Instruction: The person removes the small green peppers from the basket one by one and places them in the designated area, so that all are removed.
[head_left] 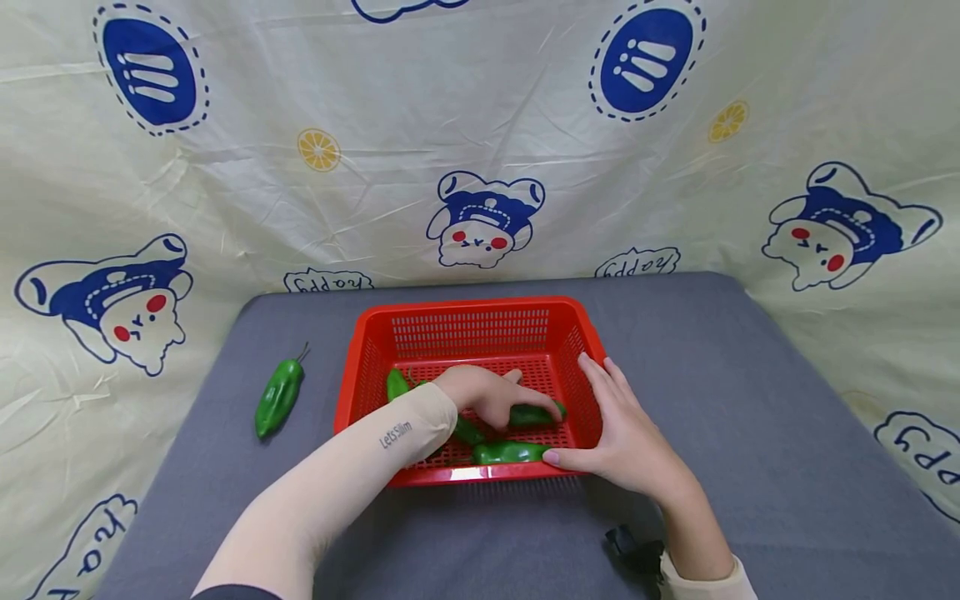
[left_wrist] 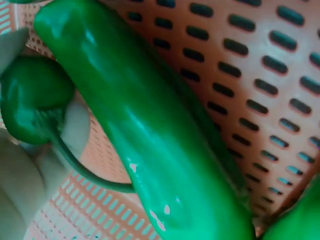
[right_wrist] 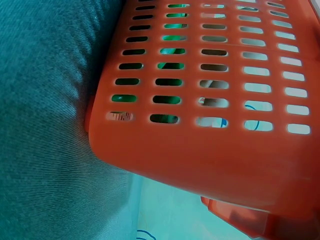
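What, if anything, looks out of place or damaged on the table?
One green pepper lies alone on the grey table, left of the red basket; it looks odd because the other visible peppers are inside. No damage shows, though some peppers are partly hidden.

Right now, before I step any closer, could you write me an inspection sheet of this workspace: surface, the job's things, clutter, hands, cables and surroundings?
Surface: grey tabletop, with the red basket standing on it.
Job's things: several green peppers lie in the basket; one loose pepper lies on the tabletop, left of it.
Clutter: nothing seen, apart from a black object by the right wrist, too unclear to name.
Grippers: two human hands; the left hand holds a pepper inside the basket, the right hand rests on the basket's near right corner.
Cables: nothing seen.
Surroundings: pale printed backdrop with blue-capped cartoon faces and orange slices.
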